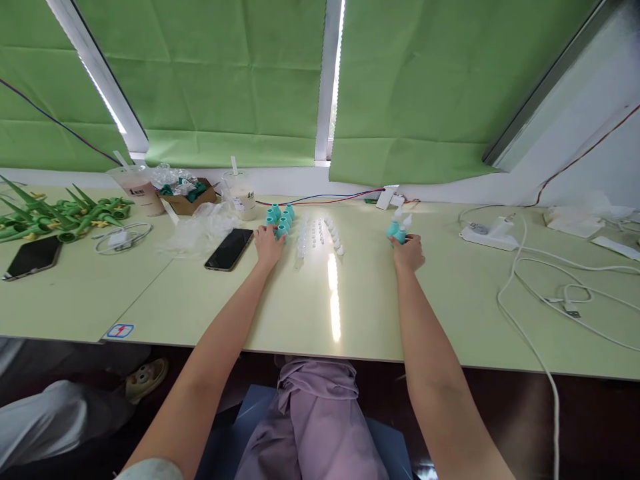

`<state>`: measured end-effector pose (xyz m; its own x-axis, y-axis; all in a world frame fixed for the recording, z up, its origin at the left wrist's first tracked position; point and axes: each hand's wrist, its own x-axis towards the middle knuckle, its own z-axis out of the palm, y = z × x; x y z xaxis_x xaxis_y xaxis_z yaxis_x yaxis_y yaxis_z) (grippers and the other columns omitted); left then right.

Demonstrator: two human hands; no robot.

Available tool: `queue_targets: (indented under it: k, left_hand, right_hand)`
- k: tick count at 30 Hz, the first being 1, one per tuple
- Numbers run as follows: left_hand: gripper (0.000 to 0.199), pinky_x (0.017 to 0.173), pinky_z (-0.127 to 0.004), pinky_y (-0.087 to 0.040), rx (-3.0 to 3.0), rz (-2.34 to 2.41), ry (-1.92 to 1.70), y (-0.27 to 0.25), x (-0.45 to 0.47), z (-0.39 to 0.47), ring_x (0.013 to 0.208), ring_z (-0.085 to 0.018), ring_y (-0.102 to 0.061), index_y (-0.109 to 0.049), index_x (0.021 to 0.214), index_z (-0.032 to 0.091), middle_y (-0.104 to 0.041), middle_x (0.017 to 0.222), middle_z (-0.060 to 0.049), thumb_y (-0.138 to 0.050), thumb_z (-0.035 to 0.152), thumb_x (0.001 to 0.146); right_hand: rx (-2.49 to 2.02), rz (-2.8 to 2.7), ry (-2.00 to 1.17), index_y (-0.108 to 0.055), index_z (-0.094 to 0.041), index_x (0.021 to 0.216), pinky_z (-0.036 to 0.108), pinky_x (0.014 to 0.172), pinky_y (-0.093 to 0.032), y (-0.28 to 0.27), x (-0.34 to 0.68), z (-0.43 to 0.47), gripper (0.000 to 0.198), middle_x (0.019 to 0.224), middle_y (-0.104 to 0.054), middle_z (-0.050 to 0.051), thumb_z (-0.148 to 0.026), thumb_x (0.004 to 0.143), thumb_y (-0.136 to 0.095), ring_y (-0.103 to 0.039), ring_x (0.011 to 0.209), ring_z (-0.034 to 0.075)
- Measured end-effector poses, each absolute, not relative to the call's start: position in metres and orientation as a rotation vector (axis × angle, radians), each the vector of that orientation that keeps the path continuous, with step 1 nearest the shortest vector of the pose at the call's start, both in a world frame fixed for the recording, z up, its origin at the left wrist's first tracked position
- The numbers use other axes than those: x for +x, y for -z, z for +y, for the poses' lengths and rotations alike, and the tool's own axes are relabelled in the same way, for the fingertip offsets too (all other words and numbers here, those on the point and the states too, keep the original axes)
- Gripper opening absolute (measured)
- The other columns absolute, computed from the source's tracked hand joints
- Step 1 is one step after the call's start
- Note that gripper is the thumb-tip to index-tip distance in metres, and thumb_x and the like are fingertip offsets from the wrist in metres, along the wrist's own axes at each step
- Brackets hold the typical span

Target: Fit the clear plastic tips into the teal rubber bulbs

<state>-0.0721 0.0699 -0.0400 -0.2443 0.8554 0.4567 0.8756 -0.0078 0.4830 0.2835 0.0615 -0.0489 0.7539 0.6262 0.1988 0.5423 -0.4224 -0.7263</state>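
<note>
My left hand [269, 245] reaches to the near side of a cluster of small teal cylindrical pieces [275, 211]. Its fingers are curled around one at the front of the cluster. To the right, my right hand [409, 252] has its fingers closed around a small teal piece [401, 235] with a pointed white tip. Just behind that stands a similar teal piece [393, 229], also topped with a white tip. Between my hands lie rows of small clear and white parts [333, 235], with a translucent row [302, 239] nearest my left hand.
Left of my left hand are a black phone [229, 249], crumpled plastic [203, 230], drink cups [243, 197] and a cardboard box [187, 200]. Green pieces [75, 213] lie farther left. A power strip [489, 235] and white cables [515, 273] occupy the right. Someone sits at the left.
</note>
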Motion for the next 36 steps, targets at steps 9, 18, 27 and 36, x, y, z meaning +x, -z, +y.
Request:
queue_targets:
  k: [9,18,27,36]
  left_hand:
    - [0.030,0.091,-0.040,-0.037,-1.961,-2.144,1.136,0.037,-0.068,0.066,0.108,-0.030,-0.043,-0.056,0.104,0.017,-0.052,0.111,-0.013,-0.056,0.034,0.080]
    - [0.029,0.090,-0.042,-0.038,-1.966,-2.113,1.153,0.037,-0.069,0.066,0.108,-0.032,-0.044,-0.057,0.103,0.018,-0.054,0.110,-0.014,-0.054,0.034,0.080]
    - [0.028,0.089,-0.043,-0.039,-1.967,-2.123,1.181,0.037,-0.071,0.068,0.107,-0.031,-0.045,-0.057,0.102,0.019,-0.056,0.109,-0.013,-0.053,0.035,0.079]
    - [0.027,0.091,-0.042,-0.038,-1.997,-2.125,1.183,0.040,-0.070,0.072,0.106,-0.030,-0.045,-0.057,0.101,0.019,-0.057,0.108,-0.011,-0.054,0.034,0.079]
  right_hand:
    - [-2.160,-0.905,-0.131,-0.050,-0.023,0.106,0.043,0.091,-0.036,0.044,0.280,0.055,0.046,0.115,-0.057,0.011,-0.044,0.068,-0.065,-0.053,0.107,0.028]
    - [-2.013,-0.900,0.049,-0.037,-0.026,0.120,0.046,0.091,-0.032,0.038,0.275,0.058,0.056,0.125,-0.048,0.011,-0.045,0.072,-0.058,-0.040,0.118,0.028]
    - [-2.017,-0.880,-0.098,-0.023,-0.025,0.132,0.046,0.096,-0.028,0.038,0.272,0.073,0.081,0.115,-0.060,0.009,-0.036,0.065,-0.066,-0.051,0.111,0.027]
    - [-2.110,-0.852,0.000,-0.042,-0.026,0.117,0.044,0.093,-0.032,0.041,0.280,0.086,0.053,0.110,-0.064,0.006,-0.030,0.068,-0.062,-0.056,0.104,0.026]
